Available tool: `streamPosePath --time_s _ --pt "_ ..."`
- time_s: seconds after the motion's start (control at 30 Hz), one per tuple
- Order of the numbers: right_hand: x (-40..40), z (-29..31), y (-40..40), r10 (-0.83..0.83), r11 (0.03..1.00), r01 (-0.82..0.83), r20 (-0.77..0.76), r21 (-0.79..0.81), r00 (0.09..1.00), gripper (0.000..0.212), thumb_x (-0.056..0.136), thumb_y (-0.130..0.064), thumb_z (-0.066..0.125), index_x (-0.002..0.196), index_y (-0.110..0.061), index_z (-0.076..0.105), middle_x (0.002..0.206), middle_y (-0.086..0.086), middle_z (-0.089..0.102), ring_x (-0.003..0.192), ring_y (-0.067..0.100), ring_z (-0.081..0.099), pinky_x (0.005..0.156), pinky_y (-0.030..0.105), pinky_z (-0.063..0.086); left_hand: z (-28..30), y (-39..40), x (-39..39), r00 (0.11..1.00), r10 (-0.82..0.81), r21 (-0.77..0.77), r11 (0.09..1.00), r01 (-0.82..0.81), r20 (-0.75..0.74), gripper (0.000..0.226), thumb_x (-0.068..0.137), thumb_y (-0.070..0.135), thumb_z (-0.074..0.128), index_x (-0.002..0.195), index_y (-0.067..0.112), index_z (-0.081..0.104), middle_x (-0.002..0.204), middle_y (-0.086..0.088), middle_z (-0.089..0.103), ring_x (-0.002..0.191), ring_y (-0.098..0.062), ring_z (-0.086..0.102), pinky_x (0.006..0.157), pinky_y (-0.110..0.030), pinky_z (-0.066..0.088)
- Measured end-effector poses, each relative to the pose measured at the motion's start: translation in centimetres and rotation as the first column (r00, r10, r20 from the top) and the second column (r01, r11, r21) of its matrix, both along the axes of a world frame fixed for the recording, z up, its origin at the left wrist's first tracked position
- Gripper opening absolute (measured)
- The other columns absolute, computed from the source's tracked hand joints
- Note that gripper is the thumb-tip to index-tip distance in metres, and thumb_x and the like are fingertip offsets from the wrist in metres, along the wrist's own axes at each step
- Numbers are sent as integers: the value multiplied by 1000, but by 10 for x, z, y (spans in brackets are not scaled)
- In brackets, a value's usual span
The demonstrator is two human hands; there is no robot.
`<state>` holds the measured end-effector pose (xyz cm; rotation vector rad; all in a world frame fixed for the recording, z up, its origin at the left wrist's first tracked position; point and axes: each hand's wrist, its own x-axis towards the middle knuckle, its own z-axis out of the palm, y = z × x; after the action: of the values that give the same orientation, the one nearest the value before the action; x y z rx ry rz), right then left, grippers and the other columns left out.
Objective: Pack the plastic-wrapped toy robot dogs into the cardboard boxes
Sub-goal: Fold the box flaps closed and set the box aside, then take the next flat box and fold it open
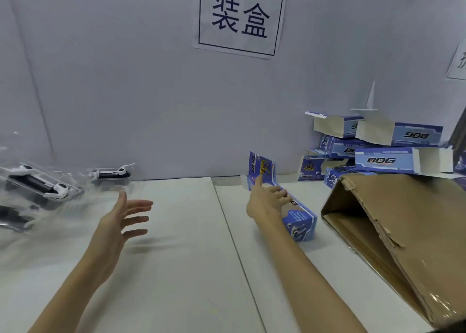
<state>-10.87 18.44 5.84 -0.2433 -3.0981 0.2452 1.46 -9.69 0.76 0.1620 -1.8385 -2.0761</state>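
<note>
A white worktop [176,257], made of sheets that meet along a dark seam running away from the person, ends at a pale grey wall [126,80]. A paper sign [240,17] taped to that wall carries two large dark characters, 装盒, inside a thin rectangular frame; a second sheet [457,62] at the right edge is cut off and unreadable.

At the back right lies a heap of blue cardboard boxes [378,151], several with white flaps open; "DOG" is printed on their sides, on some upside down. In front of the heap a big brown corrugated carton [403,231] lies on its side, its torn mouth facing left; what is inside cannot be told.

On the far left, clear plastic-wrapped toy robot dogs [37,186], black with white limbs, lie in a loose pile on the worktop, and one more wrapped dog [112,174] rests near the wall. The bags blur badly.

The right hand [267,201] grips one blue DOG box [285,201] lying on the worktop, fingers curled over its top, index finger against its raised end flap. The left hand [121,221] hovers above the worktop with fingers spread, holding nothing, near the wrapped dogs
</note>
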Motion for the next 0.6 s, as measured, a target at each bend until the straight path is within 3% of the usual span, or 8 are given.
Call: streamPosePath --time_s 0.1,0.13,0.2,0.23,0.3,0.37,0.47,0.6 --pt "5 3 -17 167 894 -330 -457 -302 873 92 99 -12 64 165 -23 0 161 20 32 146 37 36 117 49 37 -1 6 3 1000 10 -86 996 -8 21 55 89 67 61 108 19 78 115 -5 75 103 -29 71 84 -45 56" --pt "10 5 -23 139 752 -461 -571 -471 809 83 102 -14 61 164 -25 7 153 8 44 136 23 50 106 38 49 -2 9 5 1000 5 -123 992 -2 22 56 85 71 69 112 23 77 115 -4 75 103 -26 73 84 -43 57" --pt "26 11 -36 74 344 -600 -616 -722 784 61 106 -22 57 157 -29 24 129 -11 62 108 1 66 80 19 57 -4 14 6 1000 -9 -187 982 14 28 69 70 78 72 125 37 68 123 1 71 103 -15 73 90 -42 58" --pt "32 10 -40 76 175 -603 -600 -778 796 52 106 -23 59 151 -29 33 122 -12 66 103 1 69 75 19 59 -4 15 6 1000 -1 -213 977 8 31 74 66 79 70 131 44 62 128 5 68 106 -11 72 96 -43 57" --pt "38 1 -42 162 -111 -515 -527 -850 835 42 105 -25 61 144 -25 44 125 -1 71 111 18 73 80 37 64 0 16 5 999 12 -217 976 -4 38 84 63 85 67 139 55 49 135 11 62 117 -7 66 102 -41 52" --pt "45 -6 -42 343 -303 -366 -459 -880 820 44 104 -27 61 146 -25 47 132 10 69 117 33 71 85 47 63 5 15 5 998 -47 -147 988 53 39 94 59 92 65 144 60 40 137 12 64 124 -10 64 99 -39 50" --pt "53 -13 -43 526 -346 -268 -422 -899 738 60 97 -36 65 150 -41 38 133 7 70 115 28 72 80 37 63 7 18 7 986 -167 -52 985 166 -16 91 62 89 73 142 69 35 136 11 69 122 -20 68 100 -47 51" --pt "67 -18 -64 387 -225 -457 -509 -861 769 69 97 -44 63 154 -54 25 141 0 62 120 24 69 82 35 63 8 22 9 988 -77 -83 994 66 -136 96 69 56 90 144 72 32 136 -2 65 117 -24 71 99 -48 55"
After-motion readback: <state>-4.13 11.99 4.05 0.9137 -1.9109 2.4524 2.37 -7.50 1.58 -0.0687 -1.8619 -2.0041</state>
